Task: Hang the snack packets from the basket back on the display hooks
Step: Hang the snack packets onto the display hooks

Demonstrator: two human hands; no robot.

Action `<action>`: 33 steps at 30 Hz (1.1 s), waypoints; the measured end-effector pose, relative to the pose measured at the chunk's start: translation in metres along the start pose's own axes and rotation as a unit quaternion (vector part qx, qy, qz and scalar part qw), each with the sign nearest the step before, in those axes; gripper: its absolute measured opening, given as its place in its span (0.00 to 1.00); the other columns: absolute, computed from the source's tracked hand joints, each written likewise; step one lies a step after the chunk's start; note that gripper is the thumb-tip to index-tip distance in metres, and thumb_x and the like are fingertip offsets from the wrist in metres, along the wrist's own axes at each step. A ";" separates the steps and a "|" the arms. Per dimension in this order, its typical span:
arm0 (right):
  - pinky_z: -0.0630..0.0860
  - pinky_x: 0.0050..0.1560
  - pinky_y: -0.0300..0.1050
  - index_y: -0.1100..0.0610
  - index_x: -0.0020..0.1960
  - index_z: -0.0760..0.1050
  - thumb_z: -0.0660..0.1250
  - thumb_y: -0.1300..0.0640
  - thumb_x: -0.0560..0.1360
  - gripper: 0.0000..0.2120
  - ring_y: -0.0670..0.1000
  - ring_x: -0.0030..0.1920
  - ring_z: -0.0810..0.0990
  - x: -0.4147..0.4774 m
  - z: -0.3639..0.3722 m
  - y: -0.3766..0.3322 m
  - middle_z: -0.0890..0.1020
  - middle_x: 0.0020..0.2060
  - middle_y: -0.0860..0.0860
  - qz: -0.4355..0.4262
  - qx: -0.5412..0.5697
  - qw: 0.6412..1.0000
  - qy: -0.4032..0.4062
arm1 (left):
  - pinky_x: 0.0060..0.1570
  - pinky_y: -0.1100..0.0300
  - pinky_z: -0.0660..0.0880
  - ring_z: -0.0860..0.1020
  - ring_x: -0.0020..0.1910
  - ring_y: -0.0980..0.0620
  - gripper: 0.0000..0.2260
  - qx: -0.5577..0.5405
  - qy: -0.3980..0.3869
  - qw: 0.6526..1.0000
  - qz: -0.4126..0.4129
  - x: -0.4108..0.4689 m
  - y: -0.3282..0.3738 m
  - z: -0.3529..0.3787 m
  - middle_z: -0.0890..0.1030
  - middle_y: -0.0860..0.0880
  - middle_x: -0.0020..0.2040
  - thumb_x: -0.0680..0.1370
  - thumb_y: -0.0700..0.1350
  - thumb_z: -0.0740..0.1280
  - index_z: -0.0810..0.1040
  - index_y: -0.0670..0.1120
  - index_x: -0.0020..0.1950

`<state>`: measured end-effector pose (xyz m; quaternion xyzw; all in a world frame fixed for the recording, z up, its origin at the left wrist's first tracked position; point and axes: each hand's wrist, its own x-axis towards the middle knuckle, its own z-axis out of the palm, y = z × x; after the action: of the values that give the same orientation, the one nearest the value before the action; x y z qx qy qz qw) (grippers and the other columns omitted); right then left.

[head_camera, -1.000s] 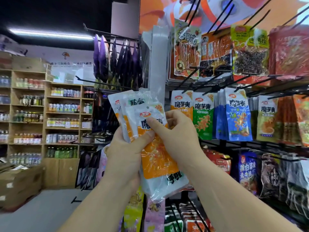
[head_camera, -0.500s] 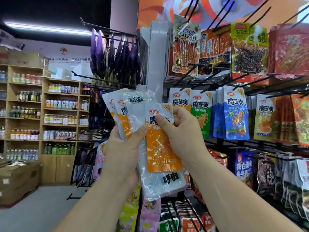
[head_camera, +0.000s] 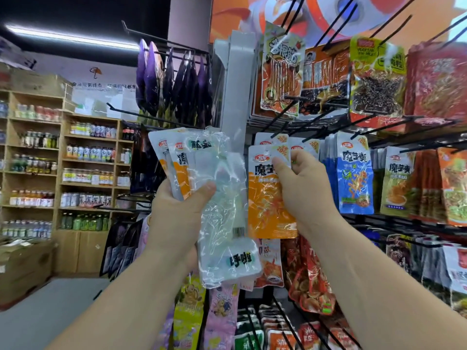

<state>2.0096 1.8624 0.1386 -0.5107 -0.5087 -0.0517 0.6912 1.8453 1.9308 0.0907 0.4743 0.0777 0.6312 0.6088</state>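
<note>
My right hand pinches an orange snack packet by its upper edge and holds it up just below and in front of a black display hook. Matching orange packets hang right behind it. My left hand grips a fanned bundle of packets: two orange ones at the left and a large pale translucent one in front, reaching down past my wrist. The basket is out of view.
Blue packets and green ones hang to the right on the same row. Larger bags hang above, and red packets below. Long black hooks jut outward. A grey upright post stands beside the left hand. Wooden drink shelves line the left wall.
My right hand has pulled one orange packet off the bundle and carried it right and up toward the hooks. The left hand keeps the others.
</note>
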 end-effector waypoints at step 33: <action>0.58 0.36 0.50 0.53 0.31 0.62 0.66 0.54 0.80 0.21 0.52 0.30 0.59 0.067 -0.019 -0.016 0.60 0.24 0.46 -0.039 -0.075 0.991 0.101 | 0.41 0.48 0.84 0.87 0.48 0.43 0.14 0.020 -0.035 0.999 0.020 0.007 0.006 -0.007 0.88 0.44 0.53 0.79 0.37 0.72 0.80 0.45 0.63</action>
<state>2.0446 1.8703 0.1999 -0.5331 -0.4506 -0.1673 0.6962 1.8376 1.9387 0.0953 0.5093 0.0594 0.6250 0.5887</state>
